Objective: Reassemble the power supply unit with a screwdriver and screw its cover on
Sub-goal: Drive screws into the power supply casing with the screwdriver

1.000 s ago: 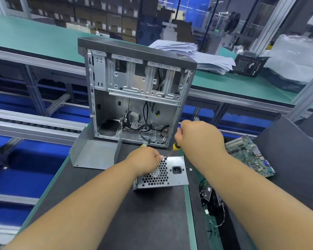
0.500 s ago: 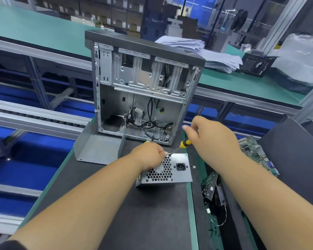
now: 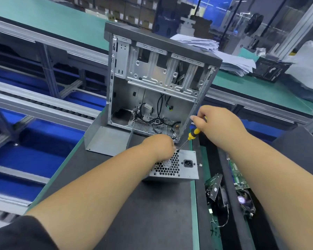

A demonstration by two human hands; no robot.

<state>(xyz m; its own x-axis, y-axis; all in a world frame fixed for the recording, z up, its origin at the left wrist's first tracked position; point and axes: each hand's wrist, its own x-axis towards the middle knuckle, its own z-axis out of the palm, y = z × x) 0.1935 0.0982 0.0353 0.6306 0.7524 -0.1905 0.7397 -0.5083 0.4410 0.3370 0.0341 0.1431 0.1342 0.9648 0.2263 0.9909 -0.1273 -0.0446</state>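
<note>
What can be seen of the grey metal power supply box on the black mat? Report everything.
The grey metal power supply box is a small rectangular sheet-metal unit lying on the black mat in front of the open computer case. Its near face has a honeycomb vent with a fan behind it, a black mains socket and small corner holes. The left hand rests on its top left, and the yellow-and-black screwdriver, held by the right hand, meets its top edge.
</note>
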